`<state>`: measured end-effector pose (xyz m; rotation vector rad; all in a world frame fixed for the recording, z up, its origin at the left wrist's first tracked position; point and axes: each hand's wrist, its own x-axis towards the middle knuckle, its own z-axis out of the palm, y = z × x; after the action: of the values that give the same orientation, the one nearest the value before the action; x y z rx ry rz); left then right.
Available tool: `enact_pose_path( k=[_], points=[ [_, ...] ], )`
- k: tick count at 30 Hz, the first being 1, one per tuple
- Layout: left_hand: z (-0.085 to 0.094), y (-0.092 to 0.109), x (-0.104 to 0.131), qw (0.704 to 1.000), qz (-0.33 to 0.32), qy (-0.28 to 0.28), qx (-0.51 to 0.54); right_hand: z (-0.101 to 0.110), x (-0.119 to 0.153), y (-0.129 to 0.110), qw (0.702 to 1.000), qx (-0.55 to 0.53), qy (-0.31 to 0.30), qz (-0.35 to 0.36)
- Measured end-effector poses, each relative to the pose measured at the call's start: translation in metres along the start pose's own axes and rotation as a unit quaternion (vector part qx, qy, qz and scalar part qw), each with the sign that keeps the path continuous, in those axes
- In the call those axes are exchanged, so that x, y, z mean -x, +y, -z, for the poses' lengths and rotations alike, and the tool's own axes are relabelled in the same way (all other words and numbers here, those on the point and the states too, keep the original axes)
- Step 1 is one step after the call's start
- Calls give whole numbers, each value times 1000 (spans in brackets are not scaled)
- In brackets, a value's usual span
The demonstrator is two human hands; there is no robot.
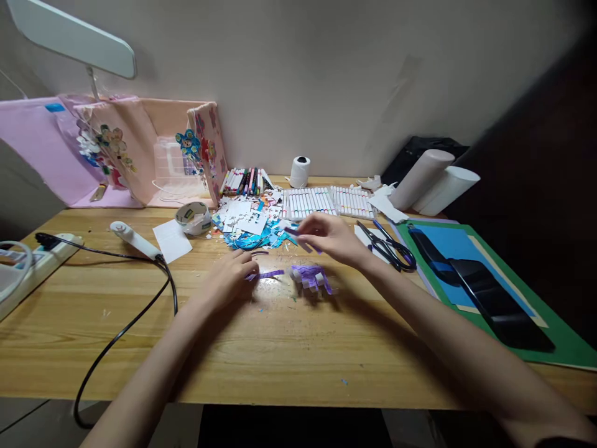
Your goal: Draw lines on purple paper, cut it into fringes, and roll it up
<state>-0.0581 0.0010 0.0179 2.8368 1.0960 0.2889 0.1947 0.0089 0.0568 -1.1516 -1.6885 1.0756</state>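
My left hand (pixel 231 274) rests low over the wooden table with its fingers curled in. From its fingertips a narrow purple paper strip (pixel 271 274) sticks out to the right. My right hand (pixel 330 236) is raised a little, its thumb and fingers pinched on some purple paper scraps (pixel 308 246). Between and just below the hands lies a crumpled purple paper piece (pixel 308 277) with pale curled bits on it. Behind the hands spreads a heap of paper scraps (pixel 252 218), mostly white and blue.
Scissors (pixel 380 244) lie right of my right hand, near a green sheet (pixel 536 330) bearing a black object (pixel 499 298). A tape roll (pixel 193 218), a white-handled corded tool (pixel 135 239) and its black cable (pixel 125 336) are left. Markers (pixel 310 202) and thread (pixel 300 172) stand behind.
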Motion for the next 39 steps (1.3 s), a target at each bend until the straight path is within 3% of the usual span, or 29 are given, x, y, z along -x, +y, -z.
enact_pose_path(
  k=[4,7,10,12,15,17,21,25,29,33,39],
  points=[
    [9,-7,23,998,52,9,37,-34,-30,-13,983,114,-124,70],
    [22,-12,43,993,98,16,58,-49,-36,-14,965,212,-138,70],
    [40,-7,57,987,139,70,30,-41,-31,-8,962,248,-104,54],
    [51,4,53,984,144,99,35,-26,-22,-1,973,221,-63,33],
    [56,24,24,984,94,48,143,-4,-3,18,982,161,-88,-39],
    [50,34,-5,966,44,-43,249,3,12,33,976,167,-128,-64],
    [28,36,-54,934,75,-129,325,1,41,51,969,146,-151,-130],
    [12,31,-60,940,4,-177,292,-5,57,52,974,148,-115,-131],
    [1,33,-46,944,-71,-166,276,-7,60,48,977,171,-81,-101],
    [-10,35,-46,962,-28,-124,241,-8,62,49,974,197,-69,-88],
    [-18,29,-52,964,-11,-101,245,-8,66,56,964,251,-72,-43]
  ],
)
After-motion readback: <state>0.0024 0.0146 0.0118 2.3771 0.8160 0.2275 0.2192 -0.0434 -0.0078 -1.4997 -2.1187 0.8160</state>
